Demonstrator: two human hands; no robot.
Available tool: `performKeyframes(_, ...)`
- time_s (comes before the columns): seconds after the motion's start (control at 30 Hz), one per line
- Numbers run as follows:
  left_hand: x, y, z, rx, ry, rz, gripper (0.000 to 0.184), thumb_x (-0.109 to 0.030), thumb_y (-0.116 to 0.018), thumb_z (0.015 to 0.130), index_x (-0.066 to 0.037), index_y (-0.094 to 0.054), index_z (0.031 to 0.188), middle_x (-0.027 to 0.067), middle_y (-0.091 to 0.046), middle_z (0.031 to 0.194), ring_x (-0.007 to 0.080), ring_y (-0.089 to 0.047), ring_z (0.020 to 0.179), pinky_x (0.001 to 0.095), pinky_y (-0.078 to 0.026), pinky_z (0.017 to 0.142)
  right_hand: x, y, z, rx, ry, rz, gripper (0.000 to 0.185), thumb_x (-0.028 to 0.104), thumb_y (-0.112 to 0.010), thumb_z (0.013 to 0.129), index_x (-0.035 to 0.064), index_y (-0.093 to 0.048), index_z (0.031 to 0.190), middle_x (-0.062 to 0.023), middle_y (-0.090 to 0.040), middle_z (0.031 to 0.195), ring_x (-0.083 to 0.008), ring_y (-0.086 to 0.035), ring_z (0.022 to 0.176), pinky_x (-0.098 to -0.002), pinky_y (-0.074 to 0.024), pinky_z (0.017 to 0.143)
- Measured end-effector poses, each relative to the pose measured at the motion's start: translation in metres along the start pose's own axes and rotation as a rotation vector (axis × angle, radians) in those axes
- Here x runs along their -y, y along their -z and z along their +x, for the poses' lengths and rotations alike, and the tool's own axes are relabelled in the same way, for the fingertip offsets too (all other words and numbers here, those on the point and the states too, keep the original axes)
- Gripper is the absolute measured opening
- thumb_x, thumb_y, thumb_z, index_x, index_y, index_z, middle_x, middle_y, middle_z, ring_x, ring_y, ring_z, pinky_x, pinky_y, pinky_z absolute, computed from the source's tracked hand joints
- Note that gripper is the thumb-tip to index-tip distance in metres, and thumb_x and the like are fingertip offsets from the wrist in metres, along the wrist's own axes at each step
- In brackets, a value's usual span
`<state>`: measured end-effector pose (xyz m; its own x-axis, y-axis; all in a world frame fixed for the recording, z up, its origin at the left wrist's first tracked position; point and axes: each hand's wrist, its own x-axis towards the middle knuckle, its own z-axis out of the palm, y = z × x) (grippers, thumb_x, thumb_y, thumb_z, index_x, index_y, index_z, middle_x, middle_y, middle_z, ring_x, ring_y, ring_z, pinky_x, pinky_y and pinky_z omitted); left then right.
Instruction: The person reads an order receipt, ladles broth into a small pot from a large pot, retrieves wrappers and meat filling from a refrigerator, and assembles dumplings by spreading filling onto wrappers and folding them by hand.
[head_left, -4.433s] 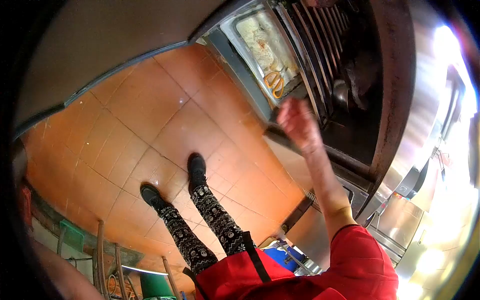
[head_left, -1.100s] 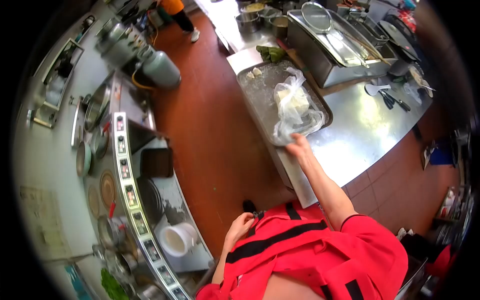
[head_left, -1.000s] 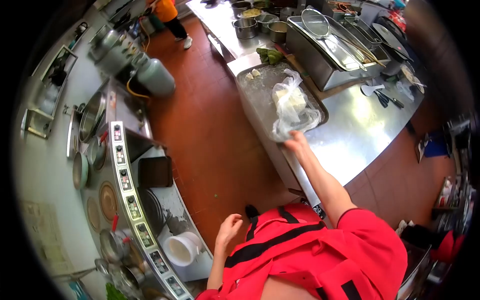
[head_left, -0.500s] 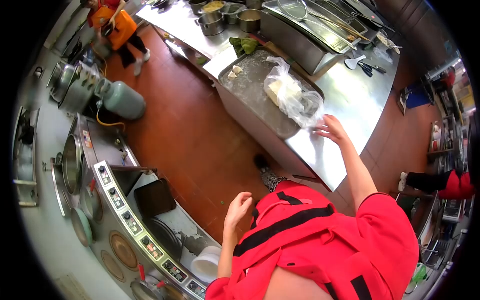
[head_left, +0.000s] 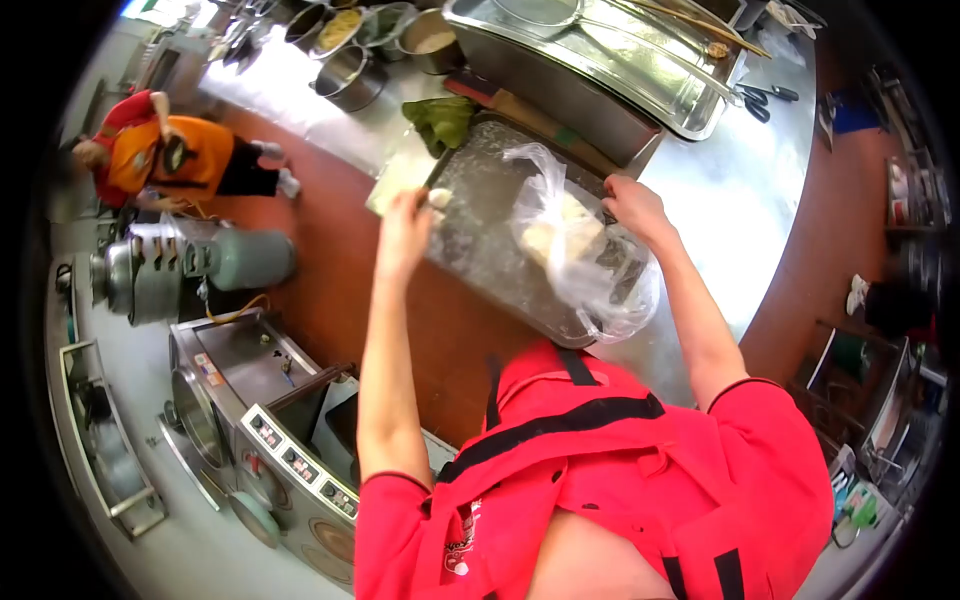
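A dark metal tray [head_left: 480, 270], dusted with white powder, lies at the near end of the steel worktable. My left hand [head_left: 403, 238] is closed on its left edge, beside a small pale lump [head_left: 438, 198]. On the opposite side my right hand [head_left: 637, 210] has its fingers wrapped round the right edge. Between my hands, a clear plastic bag [head_left: 610, 290] rests on the tray with a pale block [head_left: 562, 232] inside; whether it is dough I cannot tell. Green leaves [head_left: 440, 122] lie just beyond the far left corner.
Metal pots [head_left: 350, 80] stand on the worktable [head_left: 740, 210] at the far left. Behind the tray is a large steel pan [head_left: 600, 70], with black-handled scissors [head_left: 757, 102] to its right. A gas cylinder [head_left: 255, 258] and a person in an orange apron [head_left: 190, 160] are at left.
My left hand has risen from beside my body to the tray's left edge. My right hand has moved from beside the bag to the right edge. The view has shifted closer to the tray.
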<state>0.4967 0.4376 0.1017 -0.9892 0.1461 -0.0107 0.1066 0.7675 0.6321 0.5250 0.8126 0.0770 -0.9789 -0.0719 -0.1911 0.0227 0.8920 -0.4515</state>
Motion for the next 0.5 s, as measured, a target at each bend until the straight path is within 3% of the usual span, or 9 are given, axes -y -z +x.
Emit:
performKeyframes(0.07, -0.003, -0.005, 0.076, -0.126, -0.143, 0.135, 0.044, -0.013, -0.064, 0.078, -0.012, -0.056, 0.121, 0.0250, -0.047, 0.128, 0.0387, -0.051, 0.113, 0.0444, -0.044, 0.092, -0.005, -0.006, 0.008, 0.132, -0.030, -0.167, 0.019, 0.012, -0.056, 0.081, 0.0041, -0.057, 0.097, -0.0144, -0.062, 0.099, -0.0340, -0.061, 0.092, -0.0445, -0.0484, 0.076)
performKeyframes(0.13, 0.006, -0.021, 0.115, -0.083, -0.127, 0.246, 0.052, -0.019, -0.067, 0.077, -0.021, -0.052, 0.127, 0.0258, -0.041, 0.135, 0.0416, -0.046, 0.119, 0.0452, -0.042, 0.097, -0.007, -0.022, 0.010, 0.129, -0.013, -0.231, 0.017, 0.015, -0.059, 0.078, 0.0058, -0.056, 0.092, -0.0123, -0.061, 0.094, -0.0334, -0.061, 0.087, -0.0439, -0.0479, 0.072)
performKeyframes(0.27, 0.007, -0.046, 0.159, 0.046, -0.037, 0.342, 0.063, -0.026, -0.070, 0.076, -0.026, -0.045, 0.133, 0.0243, -0.032, 0.142, 0.0428, -0.046, 0.118, 0.0465, -0.043, 0.097, 0.004, -0.006, 0.012, 0.255, -0.099, -0.157, 0.018, 0.015, -0.053, 0.081, 0.0063, -0.059, 0.095, -0.0159, -0.061, 0.098, -0.0350, -0.062, 0.088, -0.0464, -0.0487, 0.076)
performKeyframes(0.33, 0.012, -0.050, 0.176, 0.153, -0.035, 0.334, 0.067, -0.028, -0.071, 0.076, -0.028, -0.042, 0.136, 0.0243, -0.028, 0.144, 0.0433, -0.047, 0.118, 0.0473, -0.043, 0.097, 0.008, -0.009, 0.007, 0.189, -0.095, -0.188, 0.017, 0.015, -0.053, 0.081, 0.0059, -0.060, 0.094, -0.0153, -0.061, 0.098, -0.0340, -0.061, 0.089, -0.0458, -0.0484, 0.076)
performKeyframes(0.47, 0.026, -0.062, 0.212, 0.229, -0.096, 0.318, 0.070, -0.026, -0.074, 0.073, -0.022, -0.040, 0.135, 0.0301, -0.040, 0.127, 0.0485, -0.049, 0.110, 0.0456, -0.046, 0.092, 0.017, -0.019, -0.005, -0.015, -0.261, -0.127, 0.013, 0.014, -0.054, 0.079, 0.0064, -0.061, 0.088, -0.0126, -0.061, 0.097, -0.0311, -0.061, 0.091, -0.0450, -0.0476, 0.076)
performKeyframes(0.5, 0.036, -0.066, 0.225, 0.207, -0.156, 0.256, 0.063, -0.026, -0.075, 0.072, -0.019, -0.044, 0.126, 0.0264, -0.045, 0.119, 0.0462, -0.053, 0.104, 0.0466, -0.047, 0.089, 0.016, -0.024, -0.005, -0.032, -0.289, -0.107, 0.010, 0.013, -0.055, 0.077, 0.0070, -0.060, 0.084, -0.0124, -0.061, 0.092, -0.0317, -0.061, 0.088, -0.0447, -0.0472, 0.074)
